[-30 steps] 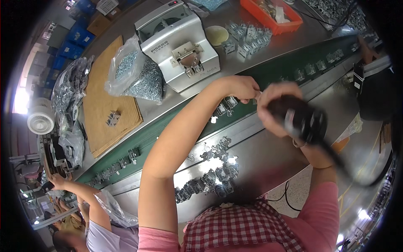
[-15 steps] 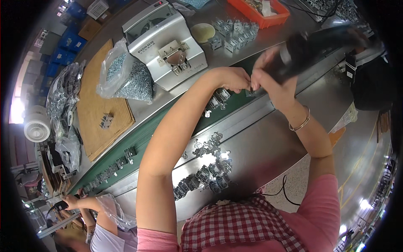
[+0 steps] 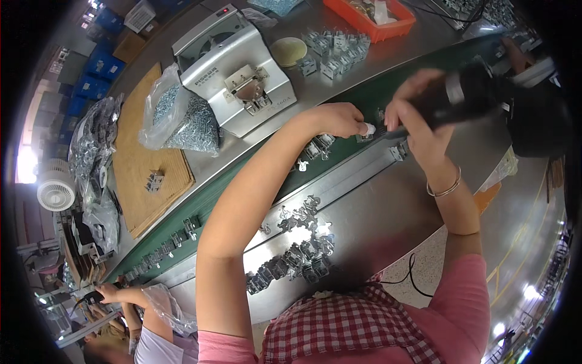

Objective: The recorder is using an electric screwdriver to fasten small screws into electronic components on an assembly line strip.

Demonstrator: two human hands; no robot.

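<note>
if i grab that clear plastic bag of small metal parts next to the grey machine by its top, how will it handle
The clear plastic bag of small silvery metal parts would probably feel heavy for its size, since it bulges with densely packed pieces. It likely sags and shifts when lifted, as the film is thin and crumpled. Its open, loose top beside the grey machine suggests parts could spill if it tips.

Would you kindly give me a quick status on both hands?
Left hand pinching small metal bracket on green belt. Right hand gripping black power screwdriver. Nothing in the way.
</note>
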